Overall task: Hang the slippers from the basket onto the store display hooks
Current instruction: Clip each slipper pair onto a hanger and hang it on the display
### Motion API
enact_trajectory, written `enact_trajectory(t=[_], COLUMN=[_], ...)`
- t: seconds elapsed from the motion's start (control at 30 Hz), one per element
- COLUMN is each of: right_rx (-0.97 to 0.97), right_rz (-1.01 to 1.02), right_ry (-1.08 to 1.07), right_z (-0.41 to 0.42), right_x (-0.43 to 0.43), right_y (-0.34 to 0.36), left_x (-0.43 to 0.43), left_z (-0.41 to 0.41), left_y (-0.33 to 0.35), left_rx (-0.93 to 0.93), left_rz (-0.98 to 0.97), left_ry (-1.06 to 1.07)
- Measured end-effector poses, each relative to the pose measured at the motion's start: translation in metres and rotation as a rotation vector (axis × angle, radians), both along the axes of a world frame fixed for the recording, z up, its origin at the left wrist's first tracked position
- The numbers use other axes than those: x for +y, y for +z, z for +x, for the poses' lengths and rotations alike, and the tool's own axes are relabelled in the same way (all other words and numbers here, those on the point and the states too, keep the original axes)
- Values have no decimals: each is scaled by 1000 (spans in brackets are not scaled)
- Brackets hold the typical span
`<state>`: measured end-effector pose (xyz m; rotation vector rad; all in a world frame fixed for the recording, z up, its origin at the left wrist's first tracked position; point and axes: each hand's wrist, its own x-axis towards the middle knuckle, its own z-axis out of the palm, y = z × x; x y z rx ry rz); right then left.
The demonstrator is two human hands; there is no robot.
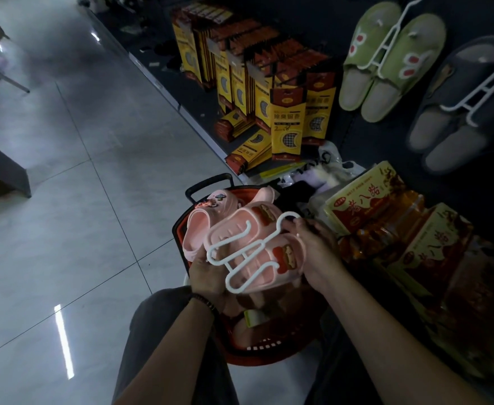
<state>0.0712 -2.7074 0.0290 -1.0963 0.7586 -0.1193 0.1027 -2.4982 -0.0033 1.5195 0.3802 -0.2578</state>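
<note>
A pair of pink slippers clipped on a white plastic hanger is held just above a red basket on the floor. My left hand grips the heel end of the pair from below. My right hand holds the toe end near the hanger's hook. Another pink slipper pair lies in the basket behind it. On the dark display wall hang green slippers and grey slippers, each on a white hanger.
Yellow and brown insole packs stand along the shelf base ahead. Red and yellow boxes and plastic bags crowd the right side. Glossy tiled floor spreads to the left. My knees flank the basket.
</note>
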Motion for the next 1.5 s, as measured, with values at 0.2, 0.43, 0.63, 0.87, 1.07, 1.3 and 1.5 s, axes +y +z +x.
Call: enact_trajectory(t=[0.2, 0.43, 0.63, 0.87, 1.07, 1.3, 1.5], right_rx=[15, 111, 158, 123, 212, 167, -14], right_rz=[-73, -268, -397, -563, -384, -281, -406], right_ry=[49, -39, -128, 25, -221, -428, -273], right_z=[-2, -2, -3, -4, -4, -8, -3], right_x=[-5, -6, -25, -26, -30, -46, -47], right_y=[-1, -12, -7, -2, -6, 3, 59], left_x=[0, -2, -10, -6, -6, -6, -2], left_z=[-3, -2, -3, -2, 4, 6, 17], left_y=[2, 1, 4, 5, 2, 5, 11], left_rx=[-5, 26, 5, -34, 42, 7, 84], left_rz=[-159, -205, -169, -185, -146, -18, -110], left_ry=[-91, -90, -70, -122, 7, 2, -71])
